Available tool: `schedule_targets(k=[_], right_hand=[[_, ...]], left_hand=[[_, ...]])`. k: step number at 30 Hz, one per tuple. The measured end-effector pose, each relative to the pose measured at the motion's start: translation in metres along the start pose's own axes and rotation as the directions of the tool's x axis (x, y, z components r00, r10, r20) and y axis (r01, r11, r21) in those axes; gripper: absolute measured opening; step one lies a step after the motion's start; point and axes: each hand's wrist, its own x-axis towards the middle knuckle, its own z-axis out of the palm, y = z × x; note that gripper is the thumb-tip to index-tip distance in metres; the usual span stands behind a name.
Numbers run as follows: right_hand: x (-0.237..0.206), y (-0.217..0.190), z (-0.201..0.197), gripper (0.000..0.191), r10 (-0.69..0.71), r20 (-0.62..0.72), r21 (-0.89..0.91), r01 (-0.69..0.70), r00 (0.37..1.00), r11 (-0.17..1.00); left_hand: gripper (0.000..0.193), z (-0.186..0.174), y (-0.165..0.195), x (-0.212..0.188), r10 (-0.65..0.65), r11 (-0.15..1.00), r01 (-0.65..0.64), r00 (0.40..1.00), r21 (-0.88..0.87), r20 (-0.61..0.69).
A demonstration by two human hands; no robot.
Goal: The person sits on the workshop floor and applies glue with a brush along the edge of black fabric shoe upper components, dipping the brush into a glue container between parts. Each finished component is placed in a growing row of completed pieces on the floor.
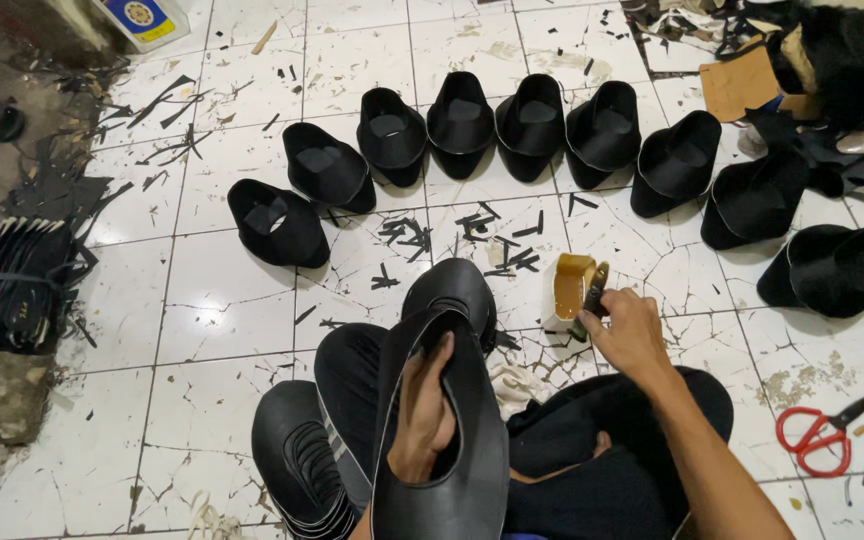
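Note:
My left hand (424, 410) is pushed inside a black shoe upper on a last (457, 440), holding it upright over my lap. My right hand (628, 330) grips a small brush (590, 296) whose tip dips into a white cup of tan glue (568, 288) standing on the floor tiles. A second black shoe piece (455, 290) sits just beyond the one I hold. A stack of black soles (297, 470) rests beside my left knee.
Several black shoe uppers (532, 125) stand in an arc on the cracked white tiled floor (222, 300). Red-handled scissors (820, 432) lie at the right. Black scraps (407, 235) litter the tiles. A bundle of black pieces (7, 285) lies at the left, dark material (832, 70) top right.

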Motion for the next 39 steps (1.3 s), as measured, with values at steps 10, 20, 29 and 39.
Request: schedule_targets(k=[10,20,29,39], right_hand=[[-0.066,-0.087,-0.012,0.021,-0.233,-0.409,0.459,0.42,0.882,0.783],[-0.057,-0.094,-0.025,0.018,-0.336,-0.441,0.336,0.5,0.832,0.798],[-0.042,-0.083,-0.03,0.014,-0.22,-0.097,0.666,0.227,0.971,0.711],[-0.081,-0.05,-0.029,0.013,-0.375,-0.014,0.774,0.248,0.927,0.582]], left_hand=[[0.026,0.013,-0.018,0.013,-0.094,0.99,0.103,0.991,-0.095,0.101],[0.025,0.01,-0.019,0.0,-0.076,0.995,0.083,0.989,-0.051,0.125],[0.024,0.012,-0.02,-0.002,-0.03,0.999,0.033,0.993,-0.03,0.118],[0.024,-0.004,-0.011,-0.004,0.041,0.997,-0.045,0.996,0.058,0.085]])
